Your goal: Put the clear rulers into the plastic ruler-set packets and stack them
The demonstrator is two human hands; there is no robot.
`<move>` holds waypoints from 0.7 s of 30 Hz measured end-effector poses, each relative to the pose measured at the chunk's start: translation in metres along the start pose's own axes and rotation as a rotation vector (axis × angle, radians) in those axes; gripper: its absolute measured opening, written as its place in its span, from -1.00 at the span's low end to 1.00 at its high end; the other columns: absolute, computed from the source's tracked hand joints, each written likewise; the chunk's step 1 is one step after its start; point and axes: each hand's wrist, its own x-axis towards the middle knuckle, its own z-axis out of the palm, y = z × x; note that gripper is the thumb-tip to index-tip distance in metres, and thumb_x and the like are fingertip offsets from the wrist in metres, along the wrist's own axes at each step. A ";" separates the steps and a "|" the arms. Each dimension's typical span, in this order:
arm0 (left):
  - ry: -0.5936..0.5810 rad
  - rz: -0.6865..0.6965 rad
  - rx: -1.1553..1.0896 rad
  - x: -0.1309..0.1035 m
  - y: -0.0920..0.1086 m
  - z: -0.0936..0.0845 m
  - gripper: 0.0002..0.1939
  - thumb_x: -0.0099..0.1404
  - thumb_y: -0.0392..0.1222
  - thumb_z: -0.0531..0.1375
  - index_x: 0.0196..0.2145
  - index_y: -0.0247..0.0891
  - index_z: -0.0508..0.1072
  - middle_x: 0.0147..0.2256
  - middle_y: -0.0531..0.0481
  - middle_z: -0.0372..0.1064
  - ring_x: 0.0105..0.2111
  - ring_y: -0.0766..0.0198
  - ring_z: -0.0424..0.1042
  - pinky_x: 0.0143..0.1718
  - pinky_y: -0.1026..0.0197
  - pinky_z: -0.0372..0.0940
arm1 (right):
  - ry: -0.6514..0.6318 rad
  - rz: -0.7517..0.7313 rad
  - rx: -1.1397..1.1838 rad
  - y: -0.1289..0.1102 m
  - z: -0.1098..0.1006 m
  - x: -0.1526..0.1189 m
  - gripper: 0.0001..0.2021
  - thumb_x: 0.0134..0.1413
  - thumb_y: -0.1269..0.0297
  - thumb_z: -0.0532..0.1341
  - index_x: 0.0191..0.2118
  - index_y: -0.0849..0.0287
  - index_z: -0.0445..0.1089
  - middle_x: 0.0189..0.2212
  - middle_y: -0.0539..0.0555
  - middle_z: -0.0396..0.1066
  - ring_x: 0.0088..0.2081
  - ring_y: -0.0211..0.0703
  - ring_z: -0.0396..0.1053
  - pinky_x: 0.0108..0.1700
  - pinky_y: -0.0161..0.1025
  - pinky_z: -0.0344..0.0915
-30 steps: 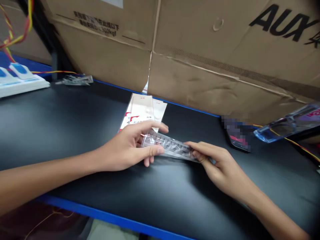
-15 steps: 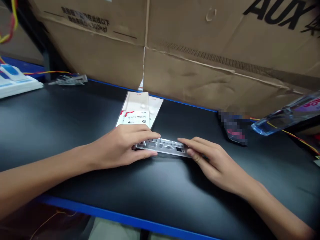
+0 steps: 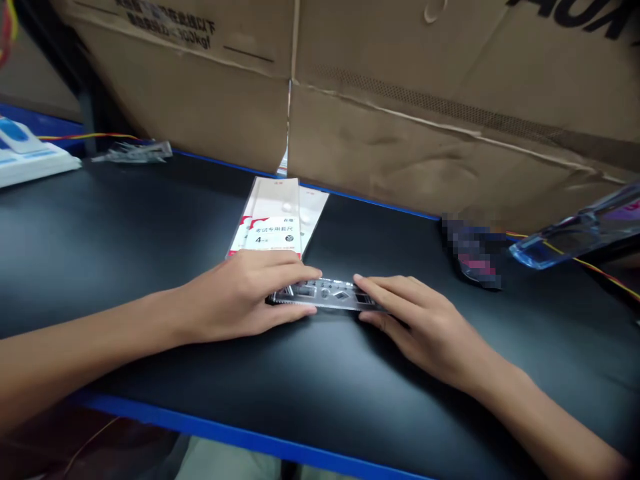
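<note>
A clear plastic ruler [image 3: 333, 295] with cut-out shapes lies crosswise between my hands, low over the black tabletop. My left hand [image 3: 250, 293] closes on its left end, fingers along the far edge and thumb along the near edge. My right hand [image 3: 417, 317] grips the right end, fingers at the far edge and thumb at the near edge. Whether other clear pieces lie under the ruler I cannot tell. Behind my left hand lie flat white packets [image 3: 275, 227] with red marks and printed text, their near part hidden by that hand.
Cardboard [image 3: 400, 120] stands along the table's back edge. A white power strip [image 3: 35, 157] and a heap of clear plastic pieces [image 3: 135, 152] sit at the left. At the right are a blurred-out dark object [image 3: 470, 253] and a tilted clear bottle [image 3: 575, 230]. The table's blue front edge [image 3: 225, 430] is nearest me.
My right thumb has shifted left along the ruler's near edge. The ruler lies slightly more level, and the camera view has tipped a little downward.
</note>
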 end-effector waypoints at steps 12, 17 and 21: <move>-0.040 -0.034 0.010 0.007 -0.004 -0.010 -0.74 0.32 -0.17 0.31 -0.05 -0.29 0.52 -0.42 0.07 0.47 -0.50 0.34 0.38 -0.43 0.27 0.24 | -0.024 0.021 -0.068 0.007 -0.016 -0.004 -0.52 0.36 0.41 0.17 0.34 0.16 0.21 0.12 0.26 0.46 0.00 0.10 0.46 0.00 0.04 0.43; 0.009 -0.018 -0.005 0.006 -0.007 -0.010 -0.78 0.29 -0.17 0.35 -0.13 -0.26 0.54 -0.46 0.11 0.46 -0.55 0.40 0.35 -0.46 0.29 0.24 | -0.055 0.026 -0.052 0.011 -0.023 -0.007 -0.53 0.36 0.38 0.17 0.34 0.11 0.22 0.10 0.26 0.46 -0.01 0.12 0.47 -0.02 0.04 0.44; -0.002 -0.079 -0.081 0.006 -0.006 -0.009 -0.81 0.27 -0.20 0.35 -0.15 -0.24 0.55 -0.44 0.10 0.50 -0.53 0.38 0.40 -0.41 0.30 0.31 | -0.065 0.001 -0.047 0.010 -0.024 -0.007 -0.51 0.36 0.39 0.16 0.35 0.10 0.20 0.09 0.25 0.47 -0.02 0.11 0.48 -0.02 0.03 0.45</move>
